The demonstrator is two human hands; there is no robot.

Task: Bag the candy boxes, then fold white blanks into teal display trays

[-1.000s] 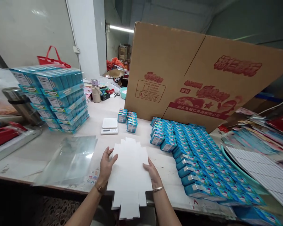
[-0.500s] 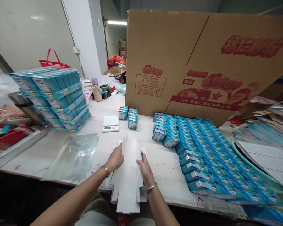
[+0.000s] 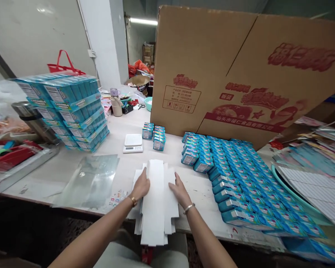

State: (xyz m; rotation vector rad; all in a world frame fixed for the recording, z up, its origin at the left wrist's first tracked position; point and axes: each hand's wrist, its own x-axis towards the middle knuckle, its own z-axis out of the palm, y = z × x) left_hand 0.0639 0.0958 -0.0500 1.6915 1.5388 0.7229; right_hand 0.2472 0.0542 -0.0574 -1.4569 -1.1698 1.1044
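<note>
A stack of flat white die-cut card blanks (image 3: 154, 208) lies over the table's front edge, its near end reaching above my lap. My left hand (image 3: 141, 185) is at the stack's left side, index finger pointing forward and thumb against the raised middle strip. The undersides of its fingers are hidden. My right hand (image 3: 181, 190) is at the stack's right edge, with fingers stretched out and thumb apart over the card. Beyond the stack stands a small white digital scale (image 3: 133, 149).
Small blue boxes (image 3: 159, 143) stand near the scale. Rows of blue boxes (image 3: 240, 186) cover the right side. Wrapped blue packs (image 3: 75, 111) rise at left behind a clear plastic sheet (image 3: 93, 182). A large carton (image 3: 212, 48) stands behind; a turquoise tray (image 3: 284, 186) is far right.
My right hand has moved right, away from the middle strip, and its fingers have spread. The stack looks more squared and flatter. The view has shifted slightly.
</note>
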